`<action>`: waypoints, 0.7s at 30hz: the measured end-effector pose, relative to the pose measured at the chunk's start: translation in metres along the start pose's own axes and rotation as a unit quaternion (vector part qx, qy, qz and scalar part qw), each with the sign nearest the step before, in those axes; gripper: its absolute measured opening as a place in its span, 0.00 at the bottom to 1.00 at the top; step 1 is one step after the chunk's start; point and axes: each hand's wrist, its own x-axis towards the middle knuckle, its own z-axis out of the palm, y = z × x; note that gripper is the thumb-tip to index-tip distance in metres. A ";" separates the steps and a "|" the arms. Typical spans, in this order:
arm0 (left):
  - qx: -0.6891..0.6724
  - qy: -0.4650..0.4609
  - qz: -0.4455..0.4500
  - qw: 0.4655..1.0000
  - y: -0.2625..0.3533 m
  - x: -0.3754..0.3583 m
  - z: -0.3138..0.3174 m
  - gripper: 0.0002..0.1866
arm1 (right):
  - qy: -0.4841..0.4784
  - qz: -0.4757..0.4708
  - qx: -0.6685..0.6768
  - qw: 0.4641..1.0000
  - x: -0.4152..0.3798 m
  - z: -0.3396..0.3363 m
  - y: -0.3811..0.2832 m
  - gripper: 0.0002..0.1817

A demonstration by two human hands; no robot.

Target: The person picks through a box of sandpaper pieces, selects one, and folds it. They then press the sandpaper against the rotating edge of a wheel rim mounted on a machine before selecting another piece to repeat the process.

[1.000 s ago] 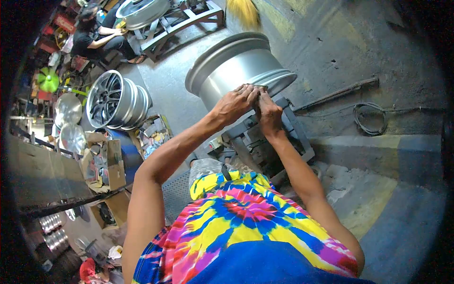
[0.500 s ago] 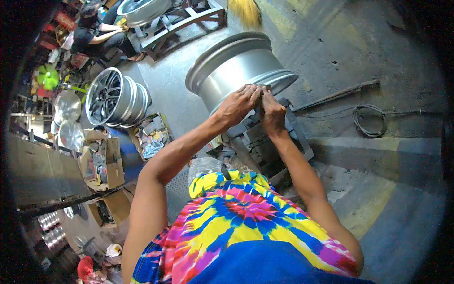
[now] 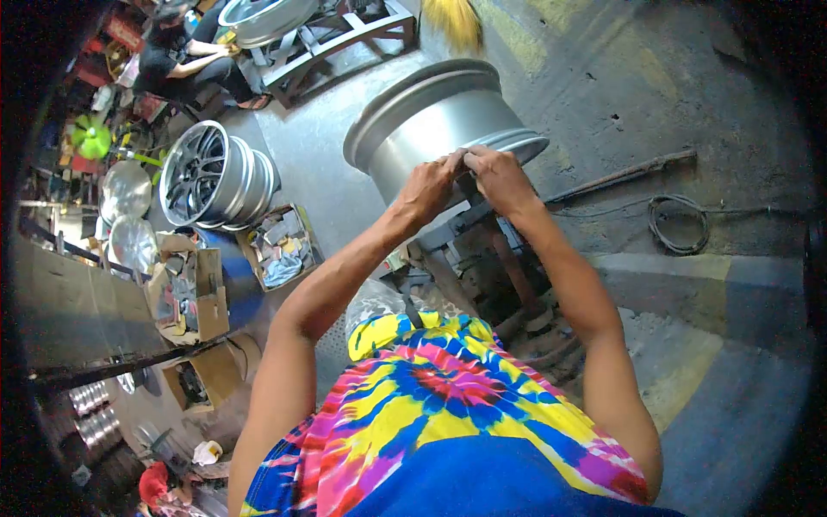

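Observation:
A silver wheel rim (image 3: pixel 431 121) lies tilted on a metal stand (image 3: pixel 469 220) in front of me. My left hand (image 3: pixel 431 185) has its fingers closed at the near edge of the rim. Against that same edge, my right hand (image 3: pixel 500 177) is closed too, its fingertips meeting those of the left. Whatever is between the fingers is too small and hidden to make out.
Two more rims (image 3: pixel 207 177) stand at the left, beside a box of rags (image 3: pixel 282 250). A person (image 3: pixel 185 65) sits by a rim on a metal frame (image 3: pixel 345 43). A long bar (image 3: pixel 624 177) and coiled cable (image 3: pixel 679 224) lie at the right.
My right hand has turned and shifted slightly up and right along the rim's edge, its forearm swinging right. My left hand has moved slightly left. The view has shifted a little.

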 end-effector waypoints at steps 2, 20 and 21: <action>-0.008 0.018 0.005 1.000 -0.006 0.000 -0.005 0.22 | -0.046 -0.019 -0.007 0.999 0.014 0.005 0.001 0.08; 0.082 0.053 -0.088 0.991 -0.079 0.010 -0.022 0.20 | -0.090 -0.151 -0.038 0.984 0.102 0.052 0.015 0.07; 0.080 0.053 -0.087 0.992 -0.080 0.012 -0.024 0.21 | -0.083 -0.166 -0.060 0.981 0.108 0.055 0.017 0.07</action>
